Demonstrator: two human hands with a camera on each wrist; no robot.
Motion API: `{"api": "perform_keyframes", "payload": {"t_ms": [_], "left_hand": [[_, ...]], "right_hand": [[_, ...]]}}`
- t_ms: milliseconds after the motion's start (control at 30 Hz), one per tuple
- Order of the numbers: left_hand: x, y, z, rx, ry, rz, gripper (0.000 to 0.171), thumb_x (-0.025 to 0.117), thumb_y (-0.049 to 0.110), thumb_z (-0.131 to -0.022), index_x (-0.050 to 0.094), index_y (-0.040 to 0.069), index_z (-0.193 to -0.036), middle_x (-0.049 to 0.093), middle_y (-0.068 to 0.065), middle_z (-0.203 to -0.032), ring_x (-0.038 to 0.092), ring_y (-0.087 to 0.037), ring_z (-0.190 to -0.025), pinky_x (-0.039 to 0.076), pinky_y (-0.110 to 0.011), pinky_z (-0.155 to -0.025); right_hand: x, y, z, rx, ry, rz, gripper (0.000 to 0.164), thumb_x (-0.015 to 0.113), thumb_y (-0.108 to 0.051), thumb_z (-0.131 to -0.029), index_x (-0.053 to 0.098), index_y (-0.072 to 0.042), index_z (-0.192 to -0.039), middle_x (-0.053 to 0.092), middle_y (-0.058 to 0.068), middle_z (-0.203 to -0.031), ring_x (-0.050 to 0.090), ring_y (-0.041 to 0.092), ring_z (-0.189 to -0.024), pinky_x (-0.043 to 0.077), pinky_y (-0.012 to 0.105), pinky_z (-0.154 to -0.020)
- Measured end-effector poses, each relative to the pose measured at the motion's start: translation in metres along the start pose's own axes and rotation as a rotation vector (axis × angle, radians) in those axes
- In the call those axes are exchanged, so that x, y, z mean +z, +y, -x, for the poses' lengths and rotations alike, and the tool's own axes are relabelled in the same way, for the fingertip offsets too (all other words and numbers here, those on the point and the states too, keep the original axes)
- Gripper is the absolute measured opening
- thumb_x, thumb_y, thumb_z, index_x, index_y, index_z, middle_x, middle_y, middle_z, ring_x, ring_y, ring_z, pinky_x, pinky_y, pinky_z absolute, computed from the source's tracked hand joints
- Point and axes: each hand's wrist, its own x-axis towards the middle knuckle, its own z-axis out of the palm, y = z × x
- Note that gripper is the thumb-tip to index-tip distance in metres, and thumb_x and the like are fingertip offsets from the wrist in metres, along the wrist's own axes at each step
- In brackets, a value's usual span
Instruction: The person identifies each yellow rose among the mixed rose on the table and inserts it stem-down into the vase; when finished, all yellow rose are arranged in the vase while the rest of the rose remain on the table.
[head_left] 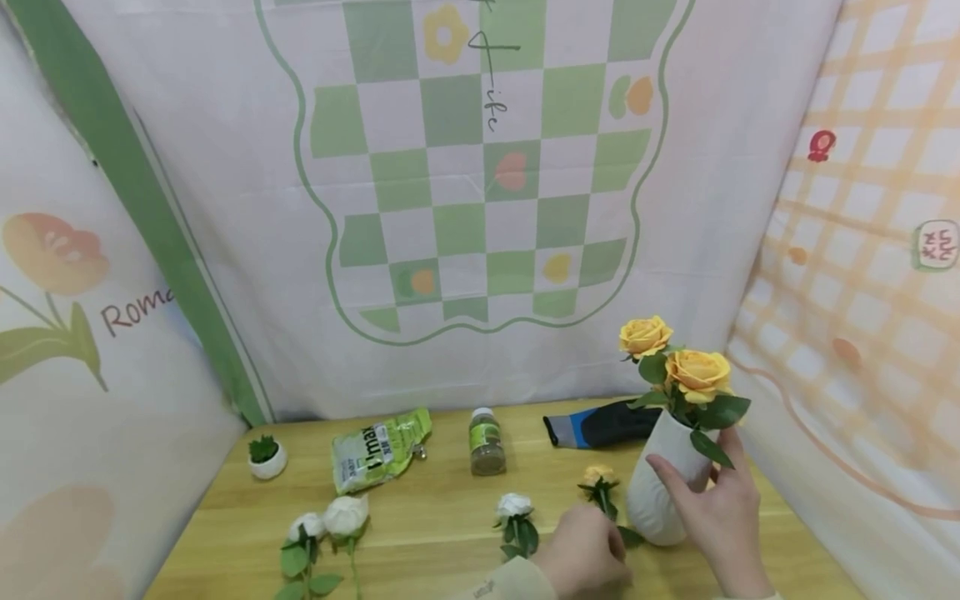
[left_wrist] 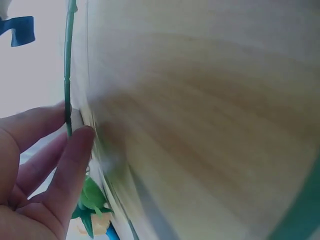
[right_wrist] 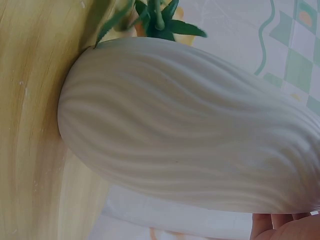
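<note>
My right hand (head_left: 723, 508) holds a white vase (head_left: 662, 492) from its right side, thumb across the front and fingers behind. Swirling ridges cover the vase (right_wrist: 190, 125), whose base meets the wooden table. Two yellow roses (head_left: 697, 375) with dark green leaves stand in its mouth. Left of the vase, my left hand (head_left: 581, 550) pinches a thin green stem (left_wrist: 68, 75) between thumb and fingertips, low over the table. Another yellow rose (head_left: 598, 475) shows just beyond this hand, its bloom pointing away from me. Beside the left wrist lies a white rose (head_left: 514, 505) with green leaves.
Two white roses (head_left: 345, 517) lie at the left front. Along the back of the table (head_left: 427, 533) are a small potted plant (head_left: 267, 458), a green-and-white pouch (head_left: 378, 454), a white-capped bottle (head_left: 487, 446) and a black, blue and grey glove-like item (head_left: 607, 425). Printed cloth surrounds the table.
</note>
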Motion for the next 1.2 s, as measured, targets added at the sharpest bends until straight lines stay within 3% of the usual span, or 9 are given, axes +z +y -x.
{"api": "perform_keyframes", "payload": {"t_ms": [233,300,367,467,600,733,867,1033,1200], "left_hand": [[-0.005,-0.005,-0.002,0.048,0.113,0.103,0.013,0.095,0.011,-0.081,0.085,0.018,-0.086,0.067,0.021,-0.071,0.059,0.007,-0.067,0.051,-0.011,-0.064],[-0.010,-0.005,-0.003,0.042,0.134,0.140,0.014,0.093,0.009,-0.082,0.085,0.017,-0.089,0.067,0.021,-0.073,0.059,0.008,-0.068,0.052,-0.012,-0.065],[-0.017,-0.005,-0.004,0.034,0.144,0.194,0.014,0.091,0.007,-0.084,0.086,0.016,-0.093,0.068,0.020,-0.074,0.061,0.007,-0.069,0.053,-0.014,-0.065],[-0.029,-0.004,-0.004,0.042,0.180,0.259,0.014,0.090,0.006,-0.086,0.086,0.016,-0.096,0.069,0.019,-0.077,0.061,0.005,-0.070,0.053,-0.015,-0.066],[-0.045,0.001,-0.001,0.056,0.243,0.370,0.015,0.088,0.006,-0.088,0.085,0.018,-0.096,0.073,0.015,-0.081,0.065,0.003,-0.067,0.056,-0.017,-0.062],[-0.060,0.011,0.003,0.103,0.272,0.488,0.017,0.085,0.004,-0.092,0.083,0.019,-0.099,0.075,0.011,-0.089,0.070,-0.001,-0.064,0.060,-0.021,-0.059],[-0.072,0.020,0.006,0.237,0.315,0.495,0.017,0.084,0.004,-0.095,0.082,0.016,-0.106,0.075,0.013,-0.098,0.071,0.002,-0.068,0.062,-0.022,-0.061],[-0.087,0.031,0.005,0.493,0.437,0.422,0.015,0.084,0.002,-0.095,0.080,0.009,-0.108,0.076,0.004,-0.107,0.071,0.008,-0.077,0.062,-0.019,-0.066],[-0.106,0.045,0.002,0.720,0.598,0.303,0.014,0.086,0.004,-0.093,0.081,0.006,-0.105,0.079,-0.004,-0.102,0.073,0.004,-0.078,0.060,-0.014,-0.067]], "right_hand": [[-0.001,-0.001,0.000,0.019,-0.012,0.002,0.104,0.100,-0.016,-0.079,0.044,-0.038,-0.164,0.057,0.001,-0.155,0.054,-0.001,-0.124,0.040,0.004,-0.084],[-0.001,-0.001,-0.001,0.028,-0.021,0.011,0.104,0.100,-0.017,-0.080,0.042,-0.039,-0.164,0.056,0.000,-0.157,0.056,0.007,-0.128,0.048,0.012,-0.090],[-0.001,-0.001,-0.001,0.027,-0.031,0.013,0.105,0.099,-0.018,-0.081,0.041,-0.038,-0.166,0.054,0.001,-0.159,0.057,0.018,-0.132,0.057,0.029,-0.097],[-0.002,-0.002,-0.002,0.028,-0.039,0.022,0.105,0.099,-0.019,-0.081,0.039,-0.037,-0.166,0.053,0.001,-0.160,0.059,0.031,-0.132,0.058,0.034,-0.097],[-0.002,-0.001,-0.002,0.019,-0.036,0.022,0.105,0.099,-0.019,-0.080,0.041,-0.035,-0.166,0.055,0.004,-0.159,0.060,0.033,-0.129,0.046,0.009,-0.087],[-0.002,0.000,-0.002,0.014,-0.035,0.016,0.104,0.099,-0.019,-0.080,0.042,-0.032,-0.166,0.057,0.006,-0.157,0.061,0.035,-0.127,0.042,0.005,-0.085],[-0.002,0.001,-0.002,0.006,-0.034,0.010,0.103,0.099,-0.017,-0.080,0.043,-0.030,-0.165,0.058,0.008,-0.155,0.061,0.035,-0.126,0.039,0.003,-0.082],[-0.003,0.001,-0.002,0.000,-0.034,0.015,0.104,0.100,-0.017,-0.080,0.043,-0.030,-0.165,0.058,0.009,-0.155,0.061,0.032,-0.125,0.044,0.007,-0.084],[-0.002,0.000,-0.001,-0.012,-0.013,0.016,0.103,0.100,-0.014,-0.078,0.046,-0.030,-0.164,0.060,0.007,-0.153,0.057,0.004,-0.122,0.045,0.007,-0.085]]}}
